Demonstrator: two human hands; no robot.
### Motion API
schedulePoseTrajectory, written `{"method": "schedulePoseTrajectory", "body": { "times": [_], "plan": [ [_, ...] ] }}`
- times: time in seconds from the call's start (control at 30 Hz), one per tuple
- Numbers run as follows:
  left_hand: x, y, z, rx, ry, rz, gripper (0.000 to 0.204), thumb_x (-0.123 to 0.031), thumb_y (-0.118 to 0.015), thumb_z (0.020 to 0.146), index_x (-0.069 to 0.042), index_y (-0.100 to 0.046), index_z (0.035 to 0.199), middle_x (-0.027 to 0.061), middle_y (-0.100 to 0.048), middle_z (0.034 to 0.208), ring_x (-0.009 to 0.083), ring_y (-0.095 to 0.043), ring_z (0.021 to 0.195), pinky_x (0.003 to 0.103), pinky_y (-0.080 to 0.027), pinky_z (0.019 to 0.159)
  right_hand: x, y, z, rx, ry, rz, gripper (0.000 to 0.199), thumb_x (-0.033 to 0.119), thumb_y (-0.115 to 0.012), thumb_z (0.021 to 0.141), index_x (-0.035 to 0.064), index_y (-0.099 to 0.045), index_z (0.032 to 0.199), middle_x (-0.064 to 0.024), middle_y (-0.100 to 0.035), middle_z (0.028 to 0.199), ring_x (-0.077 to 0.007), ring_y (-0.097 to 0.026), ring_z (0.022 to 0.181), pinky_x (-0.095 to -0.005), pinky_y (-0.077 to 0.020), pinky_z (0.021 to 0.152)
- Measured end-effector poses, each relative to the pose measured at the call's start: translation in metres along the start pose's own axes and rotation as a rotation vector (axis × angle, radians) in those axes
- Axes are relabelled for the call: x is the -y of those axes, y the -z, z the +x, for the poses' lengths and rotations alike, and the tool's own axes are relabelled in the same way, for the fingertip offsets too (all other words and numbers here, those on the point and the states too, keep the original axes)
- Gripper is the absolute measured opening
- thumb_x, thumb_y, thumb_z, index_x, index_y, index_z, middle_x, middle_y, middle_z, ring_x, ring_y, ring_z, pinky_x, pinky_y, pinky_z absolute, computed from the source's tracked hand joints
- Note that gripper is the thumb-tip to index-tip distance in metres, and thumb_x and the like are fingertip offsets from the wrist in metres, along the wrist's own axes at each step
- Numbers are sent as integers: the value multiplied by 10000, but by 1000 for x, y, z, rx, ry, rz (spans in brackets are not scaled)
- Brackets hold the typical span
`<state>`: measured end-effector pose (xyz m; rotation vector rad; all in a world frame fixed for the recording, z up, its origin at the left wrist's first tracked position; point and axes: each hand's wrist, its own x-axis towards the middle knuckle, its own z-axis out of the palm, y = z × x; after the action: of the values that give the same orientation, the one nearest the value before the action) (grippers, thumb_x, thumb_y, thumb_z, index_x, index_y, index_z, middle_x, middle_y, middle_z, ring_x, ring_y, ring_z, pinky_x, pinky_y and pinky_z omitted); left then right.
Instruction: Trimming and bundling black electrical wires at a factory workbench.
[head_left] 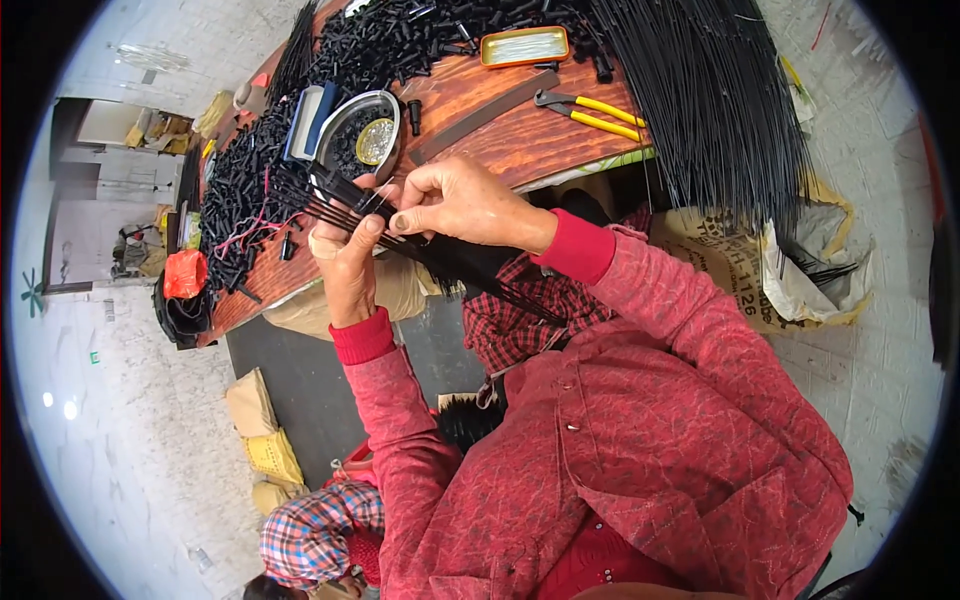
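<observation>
My left hand [345,265] is closed round a bundle of thin black rods [455,262] with black plastic fittings at its upper left end. The bundle slants down to the right, over the table's front edge and toward my lap. Beside it, my right hand [465,205] has thumb and forefinger pinched close to the fittings. What sits in that pinch is too small to make out. Just beyond the hands lies an oval metal dish [393,103] of small black parts, with a round yellow-rimmed tin [375,142] of tiny shiny pieces inside.
Heaps of black plastic fittings [235,185] cover the wooden table [480,95]. Yellow-handled pliers [590,108], a flat dark metal bar [485,117] and an orange-rimmed tray [523,47] of thin pins lie farther back. Long black rods [700,100] hang over the right edge. Another person [320,535] sits at lower left.
</observation>
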<state>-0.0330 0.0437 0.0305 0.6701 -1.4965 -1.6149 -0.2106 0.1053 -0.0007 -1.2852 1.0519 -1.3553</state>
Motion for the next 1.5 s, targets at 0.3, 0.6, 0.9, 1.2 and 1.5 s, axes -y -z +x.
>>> {"method": "schedulePoseTrajectory", "body": {
  "times": [0.3, 0.6, 0.9, 1.2, 1.5],
  "plan": [
    [-1, 1, 0, 50, -23, 9, 525, -38, -734, 819, 66, -513, 1283, 180, -678, 1094, 214, -663, 976, 335, -514, 909, 15, -1, -9, -188, 199, -332, 191, 176, -705, 834, 20, -634, 749, -67, -627, 632, -142, -594, 572, -316, -445, 534],
    [-7, -3, 1, 5, 41, 64, 468, 29, -722, 802, 53, -556, 1238, 173, -678, 1104, 205, -661, 983, 309, -525, 888, 8, -7, -11, -288, 311, -452, 177, 214, -705, 826, 51, -639, 816, -126, -658, 732, -287, -653, 669, -388, -458, 568],
    [-4, -6, 0, -12, 60, 9, 468, 33, -732, 792, 44, -572, 1232, 154, -680, 1100, 188, -661, 972, 299, -529, 878, 9, -9, -12, -278, 213, -372, 138, 176, -712, 816, 51, -671, 857, -111, -679, 757, -266, -665, 690, -375, -482, 602],
    [3, 0, 5, -8, 38, 18, 458, 36, -732, 788, 42, -589, 1223, 117, -683, 1064, 159, -654, 934, 279, -525, 845, 2, -14, -10, -343, 308, -404, 140, 212, -681, 809, 75, -653, 808, -107, -672, 735, -324, -664, 711, -443, -493, 617],
    [-13, -16, -6, -57, 96, 53, 454, 37, -725, 786, 48, -591, 1220, 143, -683, 1078, 175, -657, 952, 284, -522, 855, 12, 0, -16, -252, 99, -354, 209, 178, -760, 786, 27, -617, 804, -96, -673, 731, -227, -668, 669, -357, -496, 603]
  ]
}}
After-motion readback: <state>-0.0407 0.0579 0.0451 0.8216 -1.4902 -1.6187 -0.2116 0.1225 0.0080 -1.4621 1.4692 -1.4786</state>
